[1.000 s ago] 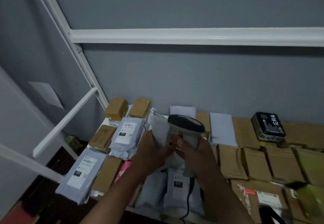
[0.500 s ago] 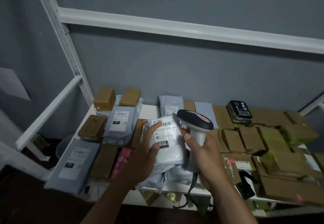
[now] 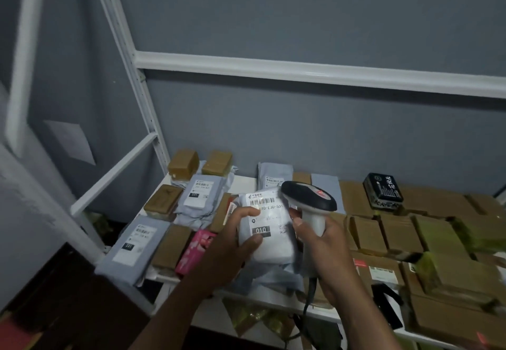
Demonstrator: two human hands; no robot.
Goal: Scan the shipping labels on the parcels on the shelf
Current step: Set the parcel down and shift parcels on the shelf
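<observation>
My left hand (image 3: pixel 231 243) grips a white poly-bag parcel (image 3: pixel 269 243) above the shelf, its shipping label with a barcode and "010" facing up toward me. My right hand (image 3: pixel 325 251) holds a white and black handheld barcode scanner (image 3: pixel 309 199) by its grip, right beside the parcel's right edge, head at the level of the label's top. The scanner's cable (image 3: pixel 308 303) hangs down below my right hand. More labelled grey bag parcels (image 3: pixel 201 199) lie on the white shelf (image 3: pixel 247 182).
Brown cardboard parcels (image 3: pixel 399 234) cover the shelf's right half, with a black box (image 3: pixel 383 191) at the back. A pink packet (image 3: pixel 194 251) and a grey bag (image 3: pixel 137 243) lie at the front left. A white rack post (image 3: pixel 128 67) and crossbar (image 3: pixel 315 71) frame the shelf.
My left hand turned the white parcel so its label faces up. The scanner stays beside the parcel. The view swung right and back between frames.
</observation>
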